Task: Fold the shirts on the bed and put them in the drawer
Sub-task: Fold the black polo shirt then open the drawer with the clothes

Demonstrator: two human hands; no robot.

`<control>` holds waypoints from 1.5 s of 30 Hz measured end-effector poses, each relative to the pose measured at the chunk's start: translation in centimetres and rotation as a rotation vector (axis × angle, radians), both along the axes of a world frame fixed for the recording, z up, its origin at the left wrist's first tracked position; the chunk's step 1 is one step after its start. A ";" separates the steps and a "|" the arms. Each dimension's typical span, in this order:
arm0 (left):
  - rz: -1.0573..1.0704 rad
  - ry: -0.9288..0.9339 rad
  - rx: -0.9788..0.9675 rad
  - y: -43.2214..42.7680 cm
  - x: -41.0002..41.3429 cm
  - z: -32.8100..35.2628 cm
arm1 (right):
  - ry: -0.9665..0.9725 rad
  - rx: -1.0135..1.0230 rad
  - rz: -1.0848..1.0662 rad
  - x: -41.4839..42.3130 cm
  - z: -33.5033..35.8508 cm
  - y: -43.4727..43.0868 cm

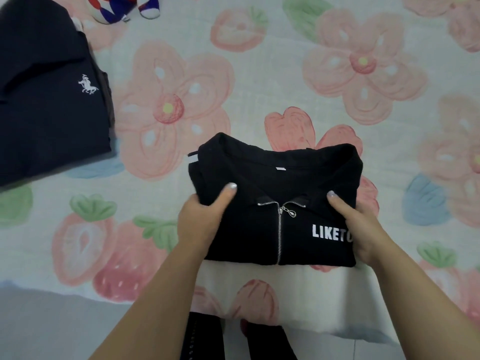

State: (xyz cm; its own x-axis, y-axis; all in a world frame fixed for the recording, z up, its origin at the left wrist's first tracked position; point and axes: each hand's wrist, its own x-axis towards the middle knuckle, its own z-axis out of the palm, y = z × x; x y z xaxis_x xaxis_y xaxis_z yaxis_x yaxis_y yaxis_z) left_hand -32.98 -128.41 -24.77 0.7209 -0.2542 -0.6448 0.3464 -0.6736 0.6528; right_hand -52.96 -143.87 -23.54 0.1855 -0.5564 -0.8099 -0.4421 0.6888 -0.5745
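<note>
Black zip shirt [259, 229], folded, soft, limp, light. Left hand [205, 216] and right hand [355, 224] pinch its 9 and 3 o'clock edges; support underneath.

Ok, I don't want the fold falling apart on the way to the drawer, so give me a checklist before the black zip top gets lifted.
1. Black zip top folded into a compact packet: ok.
2. Left hand has a grip on its left edge, thumb on top: ok.
3. Right hand has a grip on its right edge: ok.
4. Fingers under the packet: cannot tell, hidden.
5. White strip sticking out at the packet's far left corner, not tucked: not ok.
6. Drawer ready: cannot tell, not in view.
7. Navy shirt lies apart on the bedspread: ok.
</note>
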 end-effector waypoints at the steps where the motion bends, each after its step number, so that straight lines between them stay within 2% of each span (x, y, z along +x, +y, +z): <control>1: -0.035 0.035 -0.048 -0.3 0.2 0.2 | -0.025 0.016 0.053 0.6 0.3 -0.2; 5: -0.098 0.100 -0.301 0.8 1.4 1.7 | -0.051 -0.228 0.173 2.4 2.9 -0.3; 8: -0.078 0.058 -0.444 3.7 4.4 4.6 | -0.174 -0.316 0.188 5.7 6.7 1.3; 14: 0.144 -0.341 -0.529 10.9 17.3 11.4 | -0.498 -0.440 0.341 20.7 10.9 5.6; 17: 0.204 -0.523 -0.512 13.4 24.5 13.8 | -0.611 -0.488 0.394 29.7 11.6 6.8; 19: 0.298 -0.580 -0.437 14.7 29.1 13.3 | -0.631 -0.483 0.400 35.1 10.9 7.1; 21: 0.335 -0.496 -0.263 15.4 32.6 10.8 | -0.502 -0.402 0.449 39.4 9.0 7.3; 23: 0.334 -0.303 -0.052 15.6 34.4 7.6 | -0.240 -0.276 0.548 42.2 6.3 7.6; 25: 0.346 -0.147 -0.004 15.5 35.2 5.0 | -0.046 -0.228 0.595 43.5 3.9 8.1; 26: 0.354 -0.101 -0.028 15.4 35.5 4.1 | -0.020 -0.219 0.564 43.9 3.0 8.2; 28: 0.392 -0.046 -0.074 15.1 36.1 2.9 | -0.059 -0.155 0.479 44.6 1.7 8.3; 31: 0.444 -0.028 -0.118 15.3 36.8 1.1 | -0.098 -0.014 0.462 45.4 0.9 8.5; 35: 0.355 0.130 -0.194 15.6 38.1 0.6 | -0.134 0.081 0.530 45.9 0.4 8.0; 39: 0.299 0.246 -0.235 15.8 39.1 -0.1 | -0.146 0.069 0.625 46.5 -0.4 7.8; 45: 0.317 0.252 -0.274 15.2 39.3 -0.4 | -0.136 -0.041 0.543 47.3 -1.6 8.2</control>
State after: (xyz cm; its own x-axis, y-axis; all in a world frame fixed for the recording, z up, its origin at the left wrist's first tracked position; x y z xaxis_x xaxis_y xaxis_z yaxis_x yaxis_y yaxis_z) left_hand 6.33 -113.16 -25.16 0.6202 -0.2321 -0.7493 0.6770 -0.3243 0.6607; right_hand -5.62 -135.64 -25.18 0.5554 -0.3827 -0.7383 -0.6474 0.3582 -0.6727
